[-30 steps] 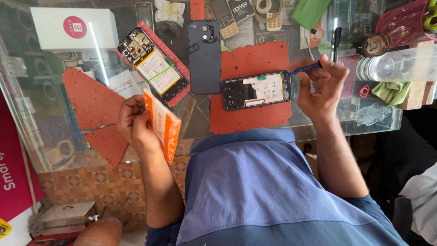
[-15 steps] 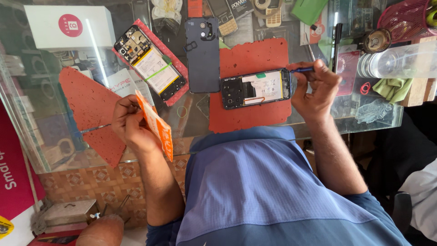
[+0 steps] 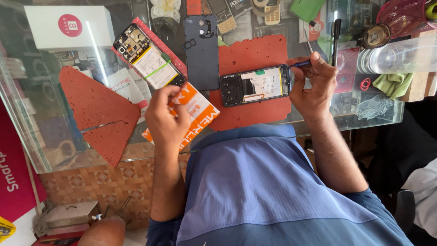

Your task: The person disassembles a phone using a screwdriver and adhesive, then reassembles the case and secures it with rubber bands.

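The left hand (image 3: pixel 166 120) is gripping an orange and white packet (image 3: pixel 189 114), closed around it just above the glass desk (image 3: pixel 54 136). The right hand (image 3: pixel 314 84) is pinching a blue-handled tool (image 3: pixel 301 64), its tip meeting the end of the opened phone (image 3: pixel 255 85), which is lying on the red mat (image 3: pixel 255 54) beside a dark back cover (image 3: pixel 201 52).

Two opened phones: one (image 3: pixel 256 85) just beside right hand (image 3: pixel 314 86) fingers, one (image 3: pixel 148 55) just above left hand (image 3: pixel 166 119) fingers. One dark back cover (image 3: pixel 201 51) between them. Two red mats (image 3: pixel 255 54) (image 3: pixel 98 111). One orange-white packet (image 3: pixel 193 107) under left fingers. One white box (image 3: pixel 68 27). Keypad phones far from fingers: perhaps two, blurred.
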